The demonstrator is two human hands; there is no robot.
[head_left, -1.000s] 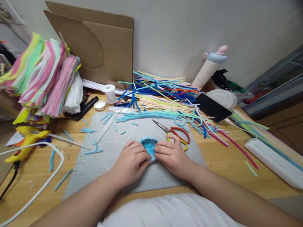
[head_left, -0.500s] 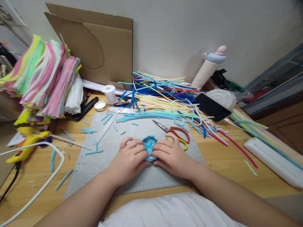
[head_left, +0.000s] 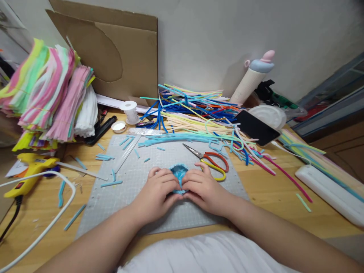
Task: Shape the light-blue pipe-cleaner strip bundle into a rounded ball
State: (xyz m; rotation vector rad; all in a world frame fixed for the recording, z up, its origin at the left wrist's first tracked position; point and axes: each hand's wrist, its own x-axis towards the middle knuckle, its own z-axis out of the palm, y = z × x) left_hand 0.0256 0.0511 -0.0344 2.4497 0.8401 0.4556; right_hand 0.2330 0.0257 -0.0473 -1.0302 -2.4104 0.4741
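A small blue fuzzy cup [head_left: 179, 170], apparently made of pipe cleaners, is held low over the grey cutting mat [head_left: 119, 210], its hollow facing up. My left hand [head_left: 159, 191] grips its left side, thumb near the front rim and fingertips at the wall. From the other side my right hand [head_left: 206, 191] closes on it the same way, and the fingertips of both hands nearly meet at the near rim. My fingers hide much of the cup's sides. Just beyond my right hand lie scissors [head_left: 212, 162] with red and yellow handles.
Short blue pipe cleaner pieces [head_left: 112, 184] are scattered on the mat's left. A yellow glue gun [head_left: 30, 172] with a white cable lies at far left. Loose pipe cleaners [head_left: 187, 121] pile up behind the mat. A black phone [head_left: 257, 128] and white power strip [head_left: 330, 193] are at right.
Both hands stay on the blue cup; the fingers have shifted slightly, with the fingertips closer together at its near rim. The whole view has tilted a little.
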